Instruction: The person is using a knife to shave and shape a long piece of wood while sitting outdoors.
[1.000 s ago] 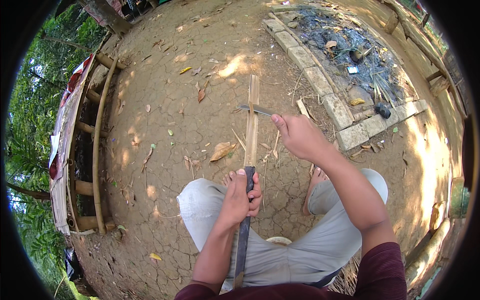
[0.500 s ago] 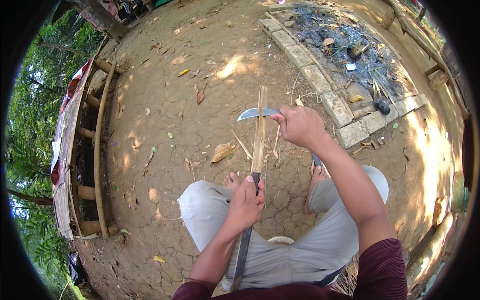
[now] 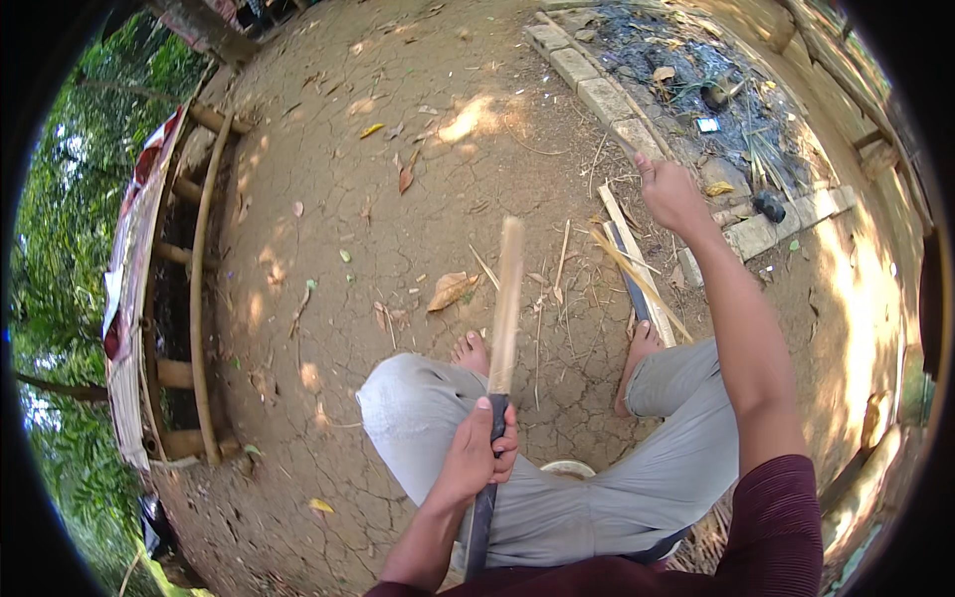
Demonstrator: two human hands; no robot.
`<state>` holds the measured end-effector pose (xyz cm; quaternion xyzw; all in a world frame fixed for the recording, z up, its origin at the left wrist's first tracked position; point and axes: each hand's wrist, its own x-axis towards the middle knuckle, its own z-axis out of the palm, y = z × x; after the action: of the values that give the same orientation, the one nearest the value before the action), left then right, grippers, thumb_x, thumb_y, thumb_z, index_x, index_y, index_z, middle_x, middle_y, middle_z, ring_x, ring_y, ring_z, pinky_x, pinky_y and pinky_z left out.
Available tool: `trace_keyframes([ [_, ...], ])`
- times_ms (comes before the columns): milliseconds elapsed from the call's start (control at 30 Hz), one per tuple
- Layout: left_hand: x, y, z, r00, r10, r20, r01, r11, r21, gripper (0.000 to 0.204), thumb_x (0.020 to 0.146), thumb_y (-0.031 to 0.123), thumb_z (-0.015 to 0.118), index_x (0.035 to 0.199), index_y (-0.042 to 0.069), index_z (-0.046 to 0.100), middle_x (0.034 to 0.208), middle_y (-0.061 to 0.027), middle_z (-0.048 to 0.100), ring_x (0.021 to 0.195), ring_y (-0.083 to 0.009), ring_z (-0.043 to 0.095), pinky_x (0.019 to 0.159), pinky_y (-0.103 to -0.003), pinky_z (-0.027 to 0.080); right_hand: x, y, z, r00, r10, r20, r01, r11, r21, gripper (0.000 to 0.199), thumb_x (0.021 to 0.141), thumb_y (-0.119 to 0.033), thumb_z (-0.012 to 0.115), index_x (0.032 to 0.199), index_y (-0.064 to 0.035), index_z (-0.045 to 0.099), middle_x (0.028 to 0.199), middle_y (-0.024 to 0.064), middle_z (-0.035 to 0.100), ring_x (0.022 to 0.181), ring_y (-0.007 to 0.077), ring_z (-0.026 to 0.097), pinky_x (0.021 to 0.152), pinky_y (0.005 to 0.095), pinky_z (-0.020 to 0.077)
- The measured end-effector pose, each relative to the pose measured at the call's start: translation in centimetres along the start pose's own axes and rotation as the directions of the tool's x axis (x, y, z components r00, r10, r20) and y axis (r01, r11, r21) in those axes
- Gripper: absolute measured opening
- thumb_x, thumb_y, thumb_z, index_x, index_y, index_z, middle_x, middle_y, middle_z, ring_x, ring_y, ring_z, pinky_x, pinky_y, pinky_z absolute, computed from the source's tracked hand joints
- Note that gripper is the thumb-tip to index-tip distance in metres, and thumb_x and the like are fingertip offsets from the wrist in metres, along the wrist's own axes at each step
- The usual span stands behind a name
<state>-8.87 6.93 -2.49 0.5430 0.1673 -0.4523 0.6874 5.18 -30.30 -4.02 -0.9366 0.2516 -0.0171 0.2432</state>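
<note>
My left hand (image 3: 476,448) is wrapped round a long bamboo strip (image 3: 506,318) between my knees. The strip is dark where I grip it and below, with pale bare fibre above; its upper part is blurred. Out to the right and farther away, my right hand (image 3: 678,197) is closed round a knife (image 3: 627,147). The handle is hidden in the fist, and only a thin sliver of blade shows, apart from the strip. By my right foot lie pale split strips (image 3: 652,284) and a dark strip (image 3: 628,271).
A block-edged fire pit (image 3: 607,99) with ash and debris lies at the far right. On the left stands a bamboo bench (image 3: 199,298). Dry leaves (image 3: 451,291) and slivers litter the cracked earth. The rim of something round (image 3: 568,467) shows between my thighs.
My right hand and the knife have swung away to the right, off the strip. The strip in my left hand has come lower and nearer. Pale pieces now show by my right foot.
</note>
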Motion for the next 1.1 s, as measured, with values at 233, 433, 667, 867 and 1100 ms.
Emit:
trace_keyframes([
  [233,1.4,2.9,0.7,0.987,0.084,0.138,-0.071,0.993,-0.097,0.054,0.106,0.054,0.021,0.105,0.007,0.046,0.068,0.0025,0.036,0.045,-0.004,0.027,0.039,-0.021,0.024,-5.8,-3.8,-0.9,0.982,-0.159,0.101,0.153,0.986,0.071,0.061,0.103,-0.049,0.039,0.081,0.0025,0.063,0.076,0.0258,0.065,0.078,0.0439,0.065,0.074,0.0535,0.0497],
  [433,2.8,7.9,3.2,0.953,0.193,0.234,-0.208,0.977,0.041,0.035,0.108,0.039,0.035,0.109,0.005,0.046,0.074,0.0001,0.041,0.047,-0.0049,0.032,0.039,-0.02,0.028,-12.8,-5.7,-1.6,0.887,-0.456,0.079,0.441,0.885,0.15,0.05,0.102,-0.047,0.045,0.082,-0.0021,0.056,0.063,0.0197,0.062,0.062,0.041,0.063,0.057,0.0506,0.0488],
  [667,4.6,10.3,7.1,0.945,0.244,0.218,-0.279,0.949,0.145,0.028,0.108,0.034,0.039,0.106,0.007,0.047,0.077,-0.0003,0.046,0.049,-0.0046,0.035,0.04,-0.02,0.029,-13.8,-6.3,-1.1,0.785,-0.608,-0.113,0.618,0.778,0.109,0.04,0.098,-0.04,0.054,0.081,-0.0045,0.052,0.06,0.0165,0.059,0.055,0.0384,0.061,0.048,0.0473,0.0459],
  [867,5.1,9.1,7.3,0.967,0.184,0.176,-0.196,0.979,0.057,0.029,0.107,0.034,0.039,0.097,0.008,0.047,0.067,0.0014,0.038,0.044,-0.0049,0.029,0.037,-0.022,0.024,-13.3,-5.6,-0.8,0.784,-0.62,-0.03,0.62,0.78,0.09,0.039,0.097,-0.04,0.055,0.079,-0.0058,0.054,0.059,0.0161,0.061,0.054,0.0381,0.062,0.049,0.047,0.0474],
  [1100,5.3,6.7,6.5,0.95,0.094,0.299,-0.108,0.994,0.029,0.03,0.107,0.038,0.04,0.099,0.01,0.046,0.065,0.003,0.034,0.044,-0.0037,0.026,0.036,-0.021,0.023,-8.7,-4.3,-1.9,0.921,-0.382,-0.074,0.386,0.922,0.046,0.046,0.099,-0.044,0.05,0.079,-0.0045,0.062,0.055,0.0186,0.06,0.054,0.04,0.064,0.051,0.0509,0.0496],
])
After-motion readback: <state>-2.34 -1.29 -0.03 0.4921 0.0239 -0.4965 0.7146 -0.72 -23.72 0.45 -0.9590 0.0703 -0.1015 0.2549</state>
